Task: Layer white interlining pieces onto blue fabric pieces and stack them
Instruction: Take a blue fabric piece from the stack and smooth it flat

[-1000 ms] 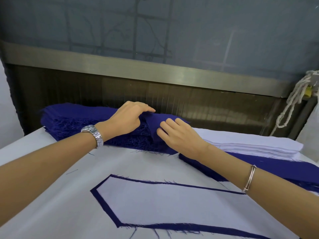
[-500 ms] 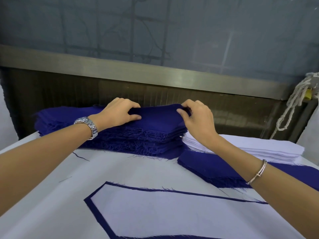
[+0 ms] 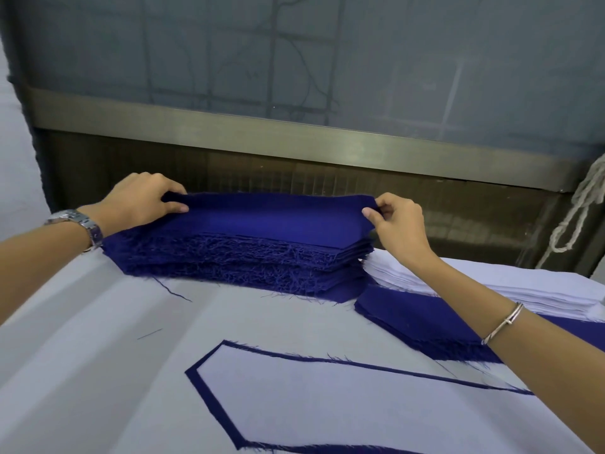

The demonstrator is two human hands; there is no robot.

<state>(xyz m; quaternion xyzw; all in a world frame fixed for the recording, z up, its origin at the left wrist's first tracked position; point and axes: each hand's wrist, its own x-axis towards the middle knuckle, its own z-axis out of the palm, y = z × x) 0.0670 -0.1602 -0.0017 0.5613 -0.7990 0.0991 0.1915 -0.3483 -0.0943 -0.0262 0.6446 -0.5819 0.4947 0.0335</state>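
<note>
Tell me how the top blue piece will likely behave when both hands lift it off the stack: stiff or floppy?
Probably floppy: the top blue piece sags slightly between the left hand and the right hand. Likely light, since fingertip pinches hold it. Its frayed edges may catch on the stack.

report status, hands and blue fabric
Left hand and right hand each pinch an end of top blue piece. Piece on blue stack. Nothing between it and layered piece in front.
</note>
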